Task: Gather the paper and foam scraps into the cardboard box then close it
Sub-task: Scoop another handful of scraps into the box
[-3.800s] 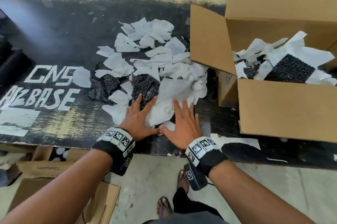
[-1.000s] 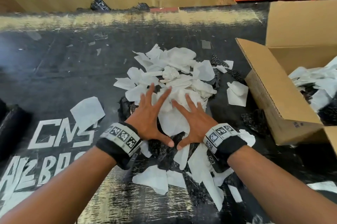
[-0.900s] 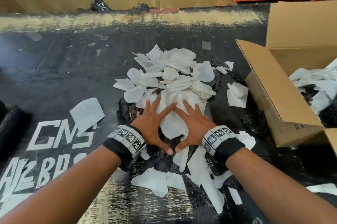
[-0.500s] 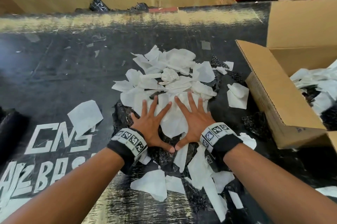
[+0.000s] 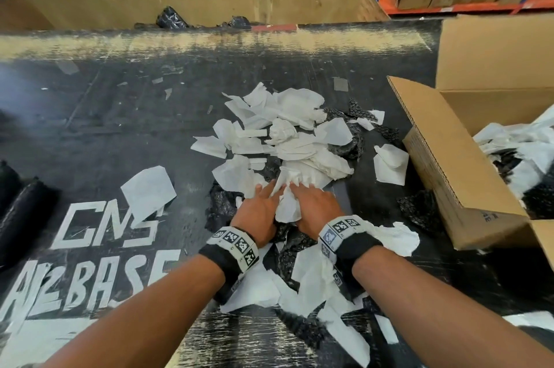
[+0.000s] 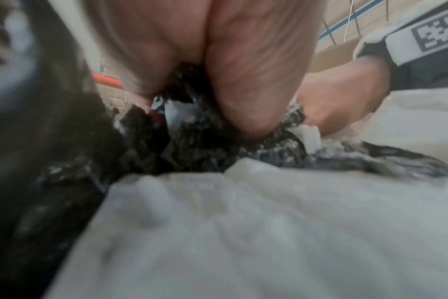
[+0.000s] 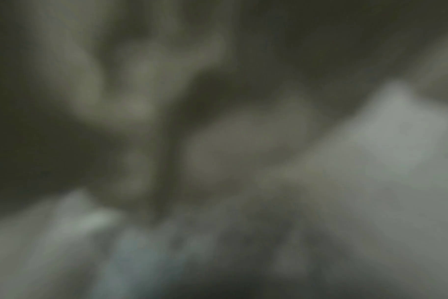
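Observation:
A heap of white paper scraps [image 5: 287, 133] mixed with black foam scraps [image 5: 347, 145] lies mid-table. My left hand [image 5: 260, 208] and right hand [image 5: 314, 205] lie side by side at its near edge, fingers fairly straight, fingertips buried in the paper. They squeeze a bunched paper piece [image 5: 287, 205] between them. The open cardboard box [image 5: 449, 157] stands to the right, holding paper and foam [image 5: 515, 151]. In the left wrist view my palm [image 6: 230, 60] presses on black foam [image 6: 192, 145] with white paper [image 6: 243, 222] below. The right wrist view is dark and blurred.
Loose paper pieces lie at the left [image 5: 148, 190], near the box [image 5: 389, 163] and under my wrists [image 5: 314, 286]. A foam scrap [image 5: 416, 208] sits beside the box wall. The black table [image 5: 120, 115] bears white lettering. Cardboard sheets and stacked boxes stand behind.
My spread hands have drawn together, and the paper between them has bunched up into a ridge. The box and the outlying scraps have stayed put.

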